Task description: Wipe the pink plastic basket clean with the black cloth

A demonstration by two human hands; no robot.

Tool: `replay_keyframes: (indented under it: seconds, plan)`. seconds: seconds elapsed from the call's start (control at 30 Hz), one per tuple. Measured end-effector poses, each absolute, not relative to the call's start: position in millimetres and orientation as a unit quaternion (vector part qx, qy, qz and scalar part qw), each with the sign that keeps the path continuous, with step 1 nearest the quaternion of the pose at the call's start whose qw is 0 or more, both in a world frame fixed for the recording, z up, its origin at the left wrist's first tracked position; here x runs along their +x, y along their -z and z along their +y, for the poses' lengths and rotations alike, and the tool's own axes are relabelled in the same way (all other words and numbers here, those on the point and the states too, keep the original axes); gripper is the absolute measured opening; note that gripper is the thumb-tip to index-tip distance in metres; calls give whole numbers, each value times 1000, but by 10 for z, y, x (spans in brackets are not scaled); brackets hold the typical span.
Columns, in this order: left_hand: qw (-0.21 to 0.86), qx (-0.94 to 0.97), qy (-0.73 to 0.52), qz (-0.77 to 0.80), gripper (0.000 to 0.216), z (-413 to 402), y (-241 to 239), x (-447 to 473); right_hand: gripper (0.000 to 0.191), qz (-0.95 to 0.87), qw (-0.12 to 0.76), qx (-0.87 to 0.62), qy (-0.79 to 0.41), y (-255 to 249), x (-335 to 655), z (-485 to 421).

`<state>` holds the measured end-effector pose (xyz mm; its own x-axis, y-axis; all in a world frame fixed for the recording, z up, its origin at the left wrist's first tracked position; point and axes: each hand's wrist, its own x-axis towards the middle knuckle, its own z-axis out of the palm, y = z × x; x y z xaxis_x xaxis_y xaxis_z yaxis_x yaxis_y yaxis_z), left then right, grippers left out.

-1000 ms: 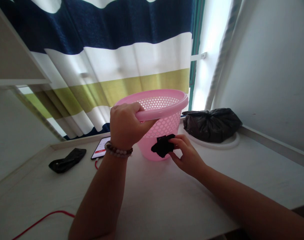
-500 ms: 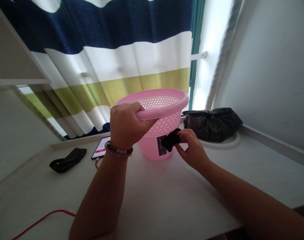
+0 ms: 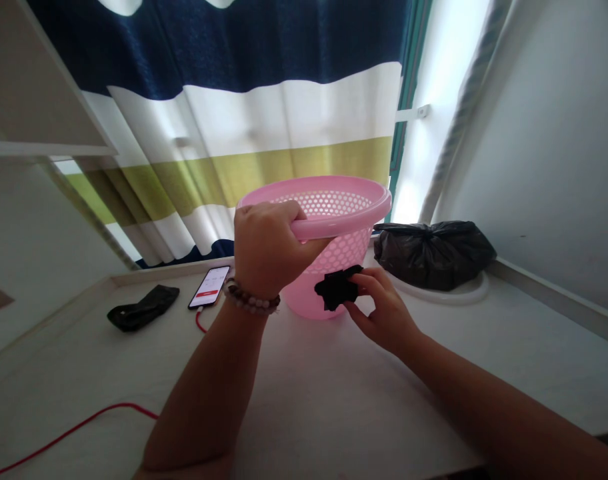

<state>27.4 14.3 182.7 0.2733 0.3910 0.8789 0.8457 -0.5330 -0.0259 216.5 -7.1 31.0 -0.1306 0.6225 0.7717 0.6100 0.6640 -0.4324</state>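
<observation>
A pink plastic basket (image 3: 354, 227) with a perforated upper wall stands on the white tabletop (image 3: 314, 393), slightly tilted. My left hand (image 3: 271, 250) is closed around its near rim, thumb outside and a beaded bracelet at the wrist. In my right hand (image 3: 384, 310) a crumpled black cloth (image 3: 337, 288) is pinched between thumb and fingers. The cloth lies against the basket's lower front wall and covers the dark label there. Whatever is inside the basket is hidden from this angle.
Left of the basket lie a lit phone (image 3: 209, 288) on a red cable (image 3: 84, 430) and a folded black item (image 3: 143, 308). A tied black plastic bag (image 3: 434, 255) rests on a white round lid-like base (image 3: 477, 291) at right. Behind hangs a striped curtain (image 3: 284, 113).
The black cloth has moved left across the basket's label, now covering it. My left hand keeps its hold on the rim. The whole view has shifted slightly.
</observation>
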Motion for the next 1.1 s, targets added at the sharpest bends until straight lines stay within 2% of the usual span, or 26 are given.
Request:
replay_keyframes:
  seconds: [0.2, 0.33, 0.53, 0.7, 0.9, 1.0, 1.1]
  plan:
    - [232, -754, 459, -408, 40, 92, -1826, 305, 48, -772, 483, -412, 42, -388, 2123, -153]
    - [216, -757, 465, -404, 38, 85, -1830, 290, 47, -754, 504, -413, 79, -458, 2186, -134]
    - [200, -758, 482, -391, 39, 34, -1859, 241, 54, -739, 529, -384, 162, -510, 2284, -123]
    - [198, -763, 477, -389, 41, 49, -1846, 246, 39, -770, 495, -357, 189, -394, 2212, -133]
    - [199, -764, 469, -396, 45, 132, -1813, 246, 24, -855, 374, -321, 160, -209, 2011, -122]
    - [208, -767, 460, -396, 45, 127, -1829, 232, 24, -854, 376, -324, 155, -221, 2041, -104]
    - [201, -778, 443, -399, 44, 100, -1849, 223, 26, -820, 431, -343, 158, -316, 2186, -90]
